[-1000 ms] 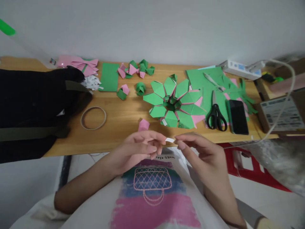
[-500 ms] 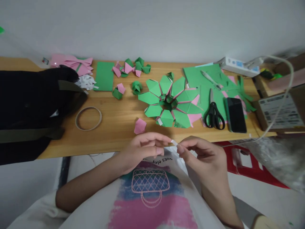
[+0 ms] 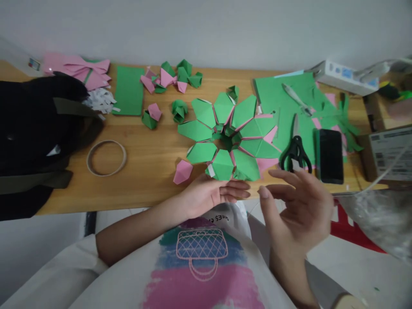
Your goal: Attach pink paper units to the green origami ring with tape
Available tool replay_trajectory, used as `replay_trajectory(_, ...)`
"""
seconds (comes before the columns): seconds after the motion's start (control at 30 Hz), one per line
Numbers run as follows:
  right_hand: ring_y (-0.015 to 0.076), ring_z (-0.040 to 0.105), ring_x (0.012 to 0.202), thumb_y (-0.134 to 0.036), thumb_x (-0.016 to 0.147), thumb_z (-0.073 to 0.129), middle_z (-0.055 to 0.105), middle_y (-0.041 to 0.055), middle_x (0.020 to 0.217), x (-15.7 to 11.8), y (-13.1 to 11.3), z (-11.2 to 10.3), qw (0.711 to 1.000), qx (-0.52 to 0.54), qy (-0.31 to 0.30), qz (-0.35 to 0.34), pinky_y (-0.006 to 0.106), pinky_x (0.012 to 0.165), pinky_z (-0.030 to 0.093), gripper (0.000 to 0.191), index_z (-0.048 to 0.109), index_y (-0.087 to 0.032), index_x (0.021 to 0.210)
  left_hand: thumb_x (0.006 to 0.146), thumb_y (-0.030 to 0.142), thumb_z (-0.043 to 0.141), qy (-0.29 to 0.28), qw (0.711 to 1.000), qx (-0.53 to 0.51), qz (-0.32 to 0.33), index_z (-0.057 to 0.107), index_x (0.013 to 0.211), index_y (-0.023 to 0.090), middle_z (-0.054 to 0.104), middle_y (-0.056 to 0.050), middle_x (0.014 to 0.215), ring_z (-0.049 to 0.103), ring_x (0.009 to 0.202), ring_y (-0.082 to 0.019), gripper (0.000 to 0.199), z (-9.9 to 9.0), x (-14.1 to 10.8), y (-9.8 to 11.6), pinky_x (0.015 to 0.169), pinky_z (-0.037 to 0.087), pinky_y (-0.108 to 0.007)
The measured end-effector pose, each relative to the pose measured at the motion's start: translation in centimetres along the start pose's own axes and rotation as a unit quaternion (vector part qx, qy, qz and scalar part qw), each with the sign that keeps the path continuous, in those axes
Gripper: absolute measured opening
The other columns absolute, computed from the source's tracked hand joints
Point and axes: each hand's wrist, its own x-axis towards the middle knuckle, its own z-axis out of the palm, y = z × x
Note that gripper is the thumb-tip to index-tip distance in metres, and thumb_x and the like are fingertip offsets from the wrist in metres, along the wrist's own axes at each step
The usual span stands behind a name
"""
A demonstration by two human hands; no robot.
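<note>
My left hand (image 3: 216, 195) is open at the table's front edge, its fingers stretched out flat. It lies right by the near petals of a green and pink folded-paper flower (image 3: 249, 128), and its thumb side is partly hidden by them. Off to the right, my right hand (image 3: 299, 210) is raised with fingers apart. A small white strip (image 3: 295, 165) shows at its index fingertip and looks stuck there. Another white piece (image 3: 211, 170) sits on a front petal of the flower. A pink folded-paper piece (image 3: 183, 172) lies left of the flower.
Black-handled scissors (image 3: 296, 152), a phone (image 3: 331, 156) and green paper sheets (image 3: 268, 92) lie on the right, before a power strip (image 3: 347, 77). Leftward are a tape ring (image 3: 88, 159), several folded pieces (image 3: 185, 71), white scraps (image 3: 100, 101) and a black bag (image 3: 32, 128).
My hands have parted. The left moved right, up to the flower's front; the right moved right and spread its fingers, the white strip now at its index fingertip. The view shifted slightly.
</note>
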Motion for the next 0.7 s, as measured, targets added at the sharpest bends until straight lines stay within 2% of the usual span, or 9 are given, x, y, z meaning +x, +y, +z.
replay_trajectory(0.1,0.0211,0.068,0.103,-0.006,0.076,0.071,0.068,0.0043,0.115,0.2,0.2,0.2,0.999,-0.001,-0.054,-0.01,0.032,0.066,0.061,0.069,0.048,-0.033,0.135,0.097,0.025,0.05,-0.03,0.998,-0.04,-0.026,0.075,0.094,0.012,0.076,-0.009,0.091,0.071,0.085,-0.015,0.028,0.1,0.1,0.2,0.071,0.048,-0.022)
replay_trajectory(0.17,0.0223,0.069,0.104,-0.007,0.077,0.07,0.068,0.0049,0.115,0.3,0.2,0.4,0.998,0.01,-0.061,0.003,0.035,0.068,0.063,0.069,0.046,-0.032,0.137,0.098,0.024,0.047,-0.034,0.997,-0.062,-0.035,0.075,0.093,0.012,0.076,-0.008,0.091,0.07,0.083,-0.014,0.031,0.1,0.1,0.3,0.071,0.048,-0.021)
replay_trajectory(0.4,0.0182,0.071,0.097,-0.003,0.075,0.072,0.071,0.0008,0.108,0.4,-0.2,1.5,0.999,0.025,-0.02,0.024,0.031,0.072,0.064,0.068,0.051,-0.032,0.132,0.096,0.021,0.05,-0.019,0.996,-0.08,-0.027,0.073,0.091,0.014,0.074,-0.007,0.09,0.067,0.082,-0.015,0.025,0.0,0.2,0.0,0.078,0.045,-0.027)
replay_trajectory(0.57,0.0172,0.073,0.091,0.0,0.074,0.072,0.072,-0.0008,0.104,0.5,-0.5,1.7,1.0,0.018,0.001,0.023,0.028,0.068,0.064,0.066,0.053,-0.032,0.13,0.094,0.02,0.055,-0.013,0.996,-0.081,-0.02,0.072,0.092,0.014,0.073,-0.007,0.091,0.064,0.08,-0.015,0.019,0.0,0.0,0.1,0.077,0.044,-0.028)
replay_trajectory(0.7,0.0178,0.074,0.091,0.002,0.074,0.071,0.071,-0.0008,0.105,0.4,-0.6,1.8,1.0,0.004,0.001,0.024,0.03,0.071,0.065,0.068,0.053,-0.031,0.13,0.09,0.022,0.06,-0.014,0.997,-0.073,-0.014,0.072,0.091,0.015,0.072,-0.008,0.09,0.063,0.079,-0.015,0.014,0.1,0.0,0.2,0.075,0.044,-0.027)
